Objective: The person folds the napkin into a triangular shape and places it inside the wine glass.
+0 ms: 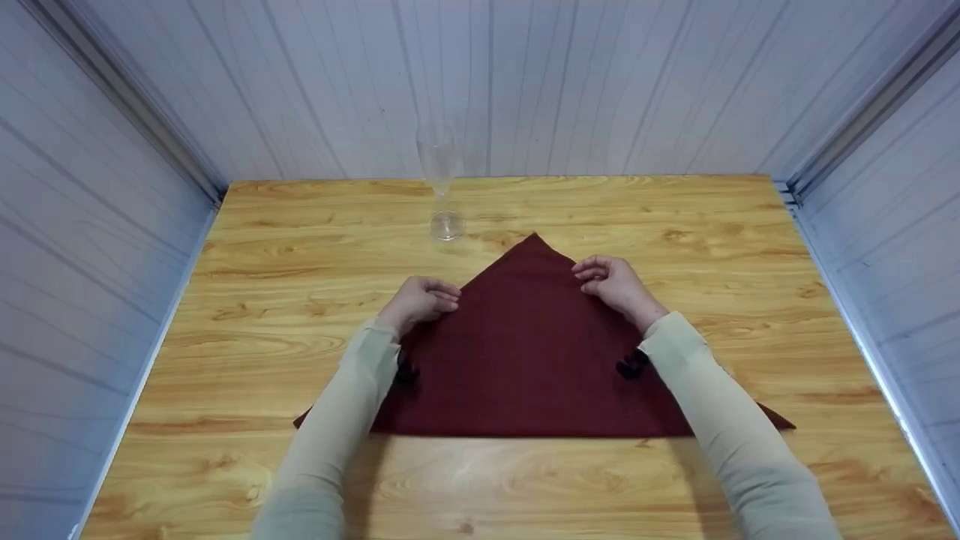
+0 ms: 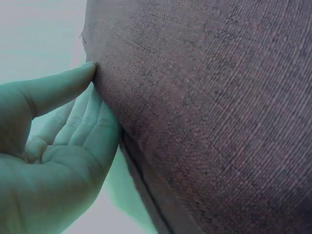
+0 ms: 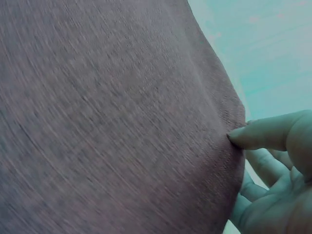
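A dark red cloth napkin point(image 1: 525, 352), folded into a triangle, lies with its point away from me and its long fold nearest. My left hand point(image 1: 421, 301) pinches its left slanting edge; in the left wrist view the thumb point(image 2: 63, 90) is on top and the fingers reach beneath the cloth point(image 2: 204, 97). At the right slanting edge, my right hand point(image 1: 613, 288) pinches the napkin too. The right wrist view has that thumb point(image 3: 268, 132) over the edge of the cloth point(image 3: 112, 117), with the other fingers behind it. Both forearms cover parts of the lower side corners.
A clear champagne flute point(image 1: 442, 180) stands upright beyond the napkin, left of its point. The wooden table point(image 1: 247, 315) meets a pale panelled wall point(image 1: 600, 90) at the back, and similar panels stand at left and right.
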`<action>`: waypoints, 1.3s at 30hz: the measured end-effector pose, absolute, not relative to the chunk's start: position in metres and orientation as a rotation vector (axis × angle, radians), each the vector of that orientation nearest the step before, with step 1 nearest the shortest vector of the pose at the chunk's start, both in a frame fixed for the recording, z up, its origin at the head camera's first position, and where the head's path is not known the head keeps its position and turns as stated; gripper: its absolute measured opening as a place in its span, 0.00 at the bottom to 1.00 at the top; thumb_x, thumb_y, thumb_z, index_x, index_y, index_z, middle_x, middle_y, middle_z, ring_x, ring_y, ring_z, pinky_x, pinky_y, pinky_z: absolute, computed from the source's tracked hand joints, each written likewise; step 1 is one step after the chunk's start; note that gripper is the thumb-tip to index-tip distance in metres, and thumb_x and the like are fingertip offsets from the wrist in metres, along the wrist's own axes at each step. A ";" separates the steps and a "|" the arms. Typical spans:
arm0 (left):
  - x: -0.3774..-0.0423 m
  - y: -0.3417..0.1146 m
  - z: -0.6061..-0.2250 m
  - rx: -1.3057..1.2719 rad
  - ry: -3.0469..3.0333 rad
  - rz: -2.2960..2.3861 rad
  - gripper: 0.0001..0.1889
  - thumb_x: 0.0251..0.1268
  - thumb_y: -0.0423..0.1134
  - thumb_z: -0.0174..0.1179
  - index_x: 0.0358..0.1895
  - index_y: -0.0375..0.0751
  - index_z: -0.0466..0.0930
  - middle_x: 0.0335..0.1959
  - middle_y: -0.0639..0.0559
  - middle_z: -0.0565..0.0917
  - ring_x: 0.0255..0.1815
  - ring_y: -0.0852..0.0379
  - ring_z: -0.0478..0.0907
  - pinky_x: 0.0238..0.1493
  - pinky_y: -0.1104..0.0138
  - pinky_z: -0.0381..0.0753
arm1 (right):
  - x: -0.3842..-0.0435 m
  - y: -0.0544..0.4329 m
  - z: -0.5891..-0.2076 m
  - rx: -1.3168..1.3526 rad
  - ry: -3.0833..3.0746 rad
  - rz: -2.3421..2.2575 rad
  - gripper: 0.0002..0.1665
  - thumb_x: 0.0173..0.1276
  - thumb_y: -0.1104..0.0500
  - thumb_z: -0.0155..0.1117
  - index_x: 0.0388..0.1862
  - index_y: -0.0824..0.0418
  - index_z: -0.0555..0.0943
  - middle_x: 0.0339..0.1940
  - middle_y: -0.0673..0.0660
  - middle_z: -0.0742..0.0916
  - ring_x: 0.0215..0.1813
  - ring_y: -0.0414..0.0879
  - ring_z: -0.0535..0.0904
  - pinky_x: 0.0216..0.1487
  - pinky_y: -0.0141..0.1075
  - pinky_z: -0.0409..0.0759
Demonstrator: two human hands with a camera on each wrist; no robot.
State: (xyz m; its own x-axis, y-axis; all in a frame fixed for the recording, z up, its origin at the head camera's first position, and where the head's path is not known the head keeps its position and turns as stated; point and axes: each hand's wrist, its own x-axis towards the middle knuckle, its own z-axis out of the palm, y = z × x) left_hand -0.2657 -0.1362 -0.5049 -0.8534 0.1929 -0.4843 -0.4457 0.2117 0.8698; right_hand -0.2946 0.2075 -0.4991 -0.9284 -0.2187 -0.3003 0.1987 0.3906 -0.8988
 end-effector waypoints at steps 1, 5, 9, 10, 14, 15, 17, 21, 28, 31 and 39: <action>-0.268 -0.135 -0.504 -0.238 1.983 1.713 0.16 0.60 0.24 0.62 0.52 0.30 0.78 0.41 0.45 0.83 0.37 0.58 0.79 0.37 0.68 0.78 | -0.296 0.207 -0.499 -0.004 2.286 -1.573 0.21 0.64 0.77 0.56 0.56 0.71 0.75 0.54 0.66 0.80 0.56 0.55 0.74 0.50 0.33 0.75; -0.276 -0.130 -0.500 -0.257 1.933 1.813 0.16 0.60 0.22 0.60 0.52 0.26 0.77 0.41 0.43 0.82 0.36 0.56 0.78 0.39 0.67 0.77 | -0.302 0.208 -0.499 0.046 2.295 -1.653 0.21 0.64 0.76 0.58 0.56 0.71 0.75 0.54 0.67 0.81 0.55 0.55 0.75 0.51 0.35 0.74; -0.280 -0.128 -0.500 -0.262 1.936 1.832 0.16 0.60 0.20 0.59 0.52 0.24 0.76 0.42 0.40 0.81 0.35 0.56 0.78 0.38 0.67 0.77 | -0.307 0.209 -0.503 0.086 2.290 -1.658 0.21 0.63 0.77 0.59 0.56 0.73 0.74 0.54 0.69 0.80 0.56 0.56 0.75 0.50 0.35 0.74; -0.280 -0.127 -0.501 -0.258 1.947 1.821 0.16 0.59 0.20 0.59 0.52 0.23 0.76 0.43 0.39 0.81 0.34 0.57 0.78 0.37 0.68 0.77 | -0.308 0.209 -0.504 0.096 2.291 -1.643 0.21 0.63 0.77 0.59 0.56 0.73 0.74 0.54 0.69 0.80 0.55 0.55 0.75 0.49 0.35 0.74; -0.278 -0.128 -0.503 -0.237 1.972 1.778 0.16 0.60 0.21 0.59 0.52 0.23 0.76 0.44 0.38 0.81 0.33 0.58 0.77 0.35 0.69 0.75 | -0.310 0.209 -0.505 0.107 2.297 -1.580 0.21 0.62 0.75 0.60 0.55 0.74 0.74 0.52 0.69 0.81 0.53 0.53 0.77 0.51 0.37 0.75; -0.277 -0.129 -0.504 -0.236 1.969 1.777 0.16 0.60 0.21 0.59 0.52 0.23 0.76 0.44 0.38 0.81 0.33 0.58 0.77 0.35 0.69 0.76 | -0.311 0.210 -0.506 0.106 2.300 -1.575 0.21 0.62 0.75 0.60 0.55 0.74 0.74 0.52 0.69 0.81 0.52 0.52 0.78 0.51 0.38 0.75; -0.277 -0.131 -0.504 -0.236 1.958 1.786 0.16 0.60 0.21 0.60 0.52 0.23 0.75 0.43 0.39 0.81 0.33 0.58 0.77 0.36 0.68 0.76 | -0.312 0.210 -0.506 0.108 2.305 -1.576 0.20 0.63 0.74 0.61 0.55 0.74 0.74 0.51 0.69 0.81 0.49 0.50 0.79 0.52 0.39 0.75; -0.275 -0.134 -0.502 -0.254 1.949 1.787 0.16 0.59 0.21 0.60 0.52 0.24 0.75 0.38 0.42 0.82 0.30 0.58 0.76 0.33 0.69 0.75 | -0.312 0.213 -0.506 0.155 2.301 -1.609 0.21 0.63 0.73 0.63 0.55 0.73 0.73 0.50 0.68 0.82 0.44 0.45 0.80 0.50 0.39 0.76; -0.274 -0.139 -0.500 -0.249 1.962 1.732 0.17 0.60 0.22 0.61 0.53 0.23 0.74 0.39 0.42 0.82 0.35 0.55 0.78 0.39 0.65 0.79 | -0.310 0.217 -0.505 0.230 2.313 -1.648 0.21 0.63 0.72 0.62 0.56 0.70 0.74 0.50 0.65 0.82 0.44 0.48 0.79 0.46 0.38 0.77; -0.274 -0.140 -0.499 -0.262 1.965 1.736 0.16 0.59 0.22 0.61 0.51 0.23 0.75 0.39 0.41 0.82 0.35 0.54 0.78 0.42 0.63 0.79 | -0.310 0.217 -0.505 0.252 2.318 -1.653 0.21 0.64 0.72 0.62 0.56 0.70 0.74 0.50 0.65 0.82 0.45 0.49 0.78 0.47 0.39 0.77; -0.271 -0.144 -0.500 -0.283 1.977 1.734 0.13 0.60 0.22 0.59 0.48 0.23 0.76 0.36 0.42 0.79 0.34 0.52 0.77 0.39 0.62 0.79 | -0.308 0.226 -0.505 0.187 2.337 -1.600 0.22 0.63 0.71 0.63 0.56 0.72 0.73 0.49 0.66 0.82 0.42 0.45 0.79 0.46 0.38 0.77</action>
